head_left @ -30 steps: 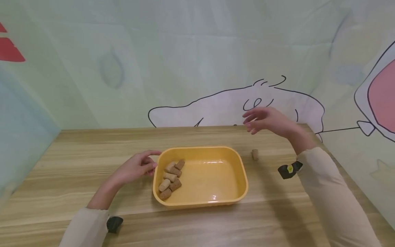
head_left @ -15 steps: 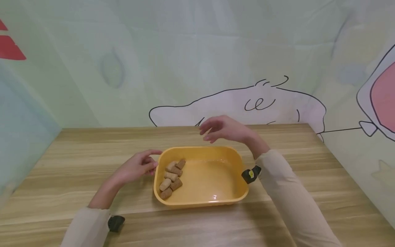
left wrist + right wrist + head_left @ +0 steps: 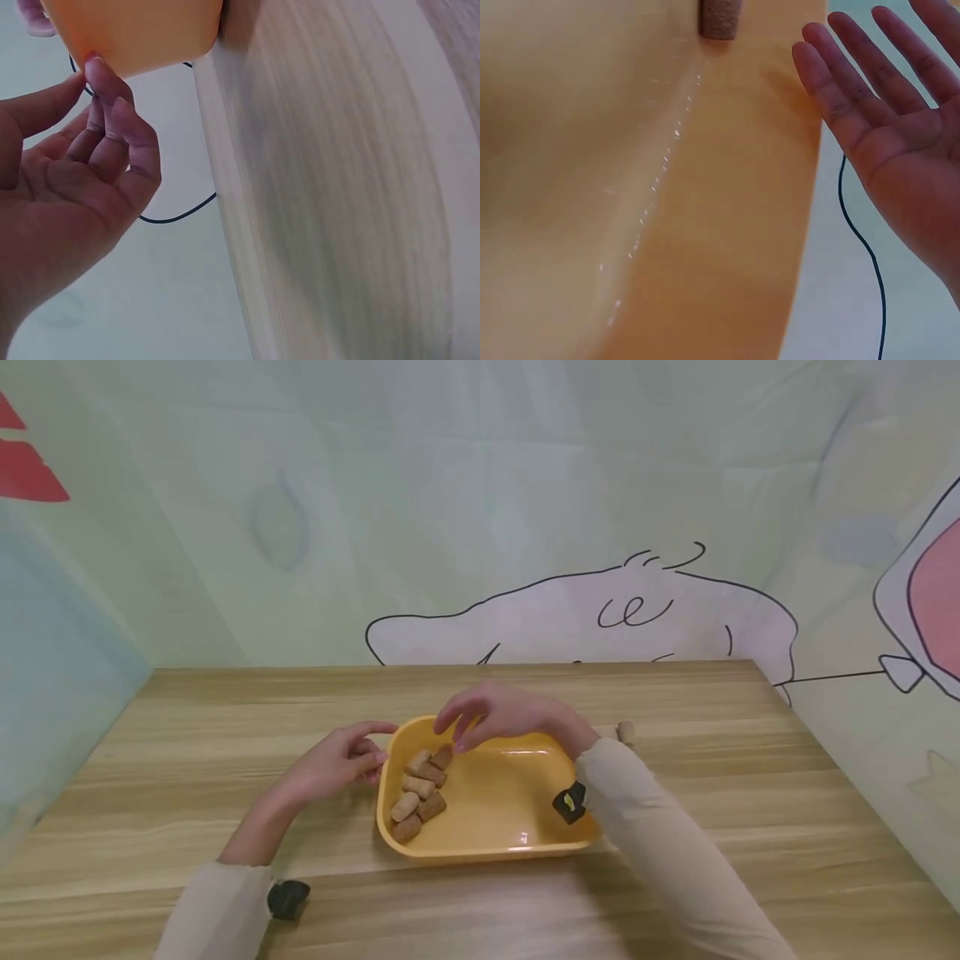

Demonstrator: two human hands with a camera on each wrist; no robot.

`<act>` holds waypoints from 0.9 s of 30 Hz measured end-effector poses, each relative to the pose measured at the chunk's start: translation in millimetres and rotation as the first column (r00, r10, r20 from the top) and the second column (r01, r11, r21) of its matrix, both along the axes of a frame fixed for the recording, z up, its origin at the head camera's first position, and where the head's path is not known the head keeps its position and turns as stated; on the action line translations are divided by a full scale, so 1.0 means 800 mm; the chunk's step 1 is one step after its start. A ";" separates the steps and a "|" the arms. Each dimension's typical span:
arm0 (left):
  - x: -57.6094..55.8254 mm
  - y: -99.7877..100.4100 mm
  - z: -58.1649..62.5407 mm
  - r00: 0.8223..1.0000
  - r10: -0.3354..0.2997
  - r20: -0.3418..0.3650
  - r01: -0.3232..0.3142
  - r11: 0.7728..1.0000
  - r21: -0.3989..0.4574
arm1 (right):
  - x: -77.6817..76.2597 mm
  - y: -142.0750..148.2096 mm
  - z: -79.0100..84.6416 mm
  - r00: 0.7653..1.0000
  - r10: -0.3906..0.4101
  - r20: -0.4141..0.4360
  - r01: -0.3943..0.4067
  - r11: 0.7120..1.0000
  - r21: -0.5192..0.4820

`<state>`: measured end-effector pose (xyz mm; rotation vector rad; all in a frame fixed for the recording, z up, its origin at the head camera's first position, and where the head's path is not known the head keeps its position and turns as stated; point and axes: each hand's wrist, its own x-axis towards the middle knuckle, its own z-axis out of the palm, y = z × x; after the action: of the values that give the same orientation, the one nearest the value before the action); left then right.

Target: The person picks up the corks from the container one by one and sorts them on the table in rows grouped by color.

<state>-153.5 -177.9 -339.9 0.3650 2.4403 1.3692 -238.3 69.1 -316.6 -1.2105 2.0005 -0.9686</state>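
Inside a yellow plastic tub [image 3: 487, 855], short tan and brown corks [image 3: 418, 787] lie clustered along the left wall. My left hand [image 3: 330, 768] touches the tub's left side from outside; in the left wrist view its fingertips [image 3: 97, 69] meet the yellow wall. Over the tub's far left part is my right hand [image 3: 498, 708], its fingertips just above a brown cork [image 3: 441, 757]. The right wrist view has that hand's fingers extended, holding nothing, and a brown cork [image 3: 720, 19] at the top. Whether the fingers touch a cork cannot be told.
A single tan cork [image 3: 625, 732] sits on the wooden table [image 3: 720, 735] right of the tub, partly behind the right sleeve [image 3: 660, 835]. A printed cloth backdrop [image 3: 465, 510] rises behind the table's far edge. Dark wrist devices [image 3: 288, 900] are worn on both forearms.
My right hand has swept left from beyond the tub's right side and come down over the corks at the left. The left hand stays at the tub's side.
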 end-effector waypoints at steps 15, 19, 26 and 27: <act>0.001 0.002 -0.001 1.000 0.003 0.010 -0.003 1.000 -0.008 | 0.012 -0.033 -0.037 0.986 0.127 0.105 -0.132 0.991 0.034; 0.001 0.003 0.000 1.000 0.005 0.012 -0.005 1.000 -0.012 | 0.014 -0.038 -0.042 0.972 0.136 0.194 -0.143 0.989 0.026; 0.002 0.004 0.001 1.000 0.007 0.010 -0.007 1.000 -0.020 | 0.019 -0.043 -0.044 0.986 0.107 0.125 -0.116 0.991 0.071; 0.002 0.004 0.001 1.000 0.008 0.010 -0.008 1.000 -0.022 | 0.020 -0.043 -0.044 0.989 0.104 0.108 -0.112 0.991 0.076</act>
<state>-151.6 -174.5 -339.2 0.3428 2.4492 1.3436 -222.4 34.4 -351.5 -1.1868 1.8555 -0.8700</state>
